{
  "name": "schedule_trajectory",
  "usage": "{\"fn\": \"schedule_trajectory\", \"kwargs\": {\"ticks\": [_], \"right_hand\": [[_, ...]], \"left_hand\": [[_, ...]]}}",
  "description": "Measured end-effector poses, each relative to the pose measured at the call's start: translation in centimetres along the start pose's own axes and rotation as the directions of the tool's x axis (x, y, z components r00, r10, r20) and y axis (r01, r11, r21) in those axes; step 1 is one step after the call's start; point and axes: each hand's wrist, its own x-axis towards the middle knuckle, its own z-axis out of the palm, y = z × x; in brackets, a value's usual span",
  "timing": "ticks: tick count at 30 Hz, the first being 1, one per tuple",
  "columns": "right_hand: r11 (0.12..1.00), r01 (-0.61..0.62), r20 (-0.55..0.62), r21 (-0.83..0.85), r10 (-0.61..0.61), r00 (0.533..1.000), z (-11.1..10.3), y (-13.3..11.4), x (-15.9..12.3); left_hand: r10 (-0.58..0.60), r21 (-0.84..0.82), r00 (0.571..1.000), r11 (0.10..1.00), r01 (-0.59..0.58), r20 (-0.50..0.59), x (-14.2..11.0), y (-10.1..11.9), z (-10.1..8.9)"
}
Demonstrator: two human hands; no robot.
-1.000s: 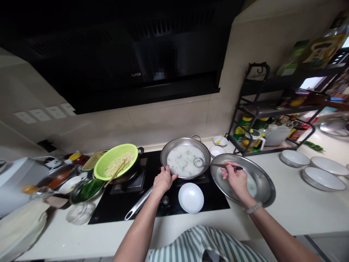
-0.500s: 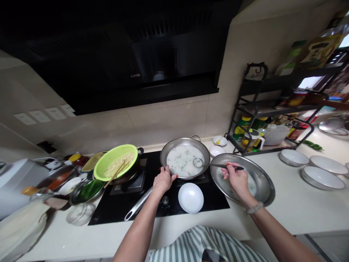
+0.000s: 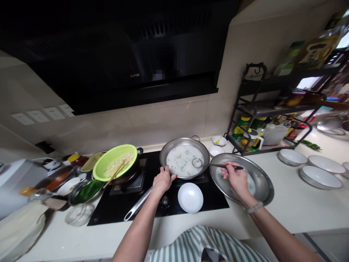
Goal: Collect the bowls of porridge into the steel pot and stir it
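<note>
Ladle (image 3: 196,162) dips into milky liquid (image 3: 180,160) inside the pan (image 3: 203,150), its handle (image 3: 215,165) clasped by the right hand (image 3: 236,179) right of the pan. The left hand (image 3: 163,180) touches the pan's near-left side, its grip unclear.

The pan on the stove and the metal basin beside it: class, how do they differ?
The pan sits on the stove; the basin stands to its right. The pan shows a long handle; the basin shows none. The ladle's head is in the pan; its shaft crosses above the basin. Both are silvery and open-topped.
</note>
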Motion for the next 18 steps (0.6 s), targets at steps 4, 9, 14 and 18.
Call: {"fn": "schedule_trajectory", "kwargs": {"ticks": [4, 9, 14, 18], "right_hand": [[0.999, -0.037, -0.015, 0.034, 0.037, 0.999, 0.3, -0.3, -0.2], [0.998, -0.051, -0.023, 0.044, 0.052, 0.998, -0.1, -1.2, -0.1], [0.993, -0.032, -0.07, 0.111, 0.04, 0.997, -2.6, -3.0, 0.9], [0.985, 0.003, -0.187, 0.17, 0.03, 0.982, -5.8, -3.8, 1.9]], "left_hand": [[-0.002, -0.005, 1.0, 1.0, 0.002, -0.004, 0.1, -0.1, 0.2], [0.005, -0.007, 1.0, 1.0, -0.005, -0.011, 0.2, -0.2, 0.4], [0.006, 0.01, 1.0, 1.0, -0.006, -0.016, 0.3, -0.3, 0.4], [0.006, 0.018, 1.0, 1.0, -0.006, -0.007, 0.2, -0.2, 0.3]]}}
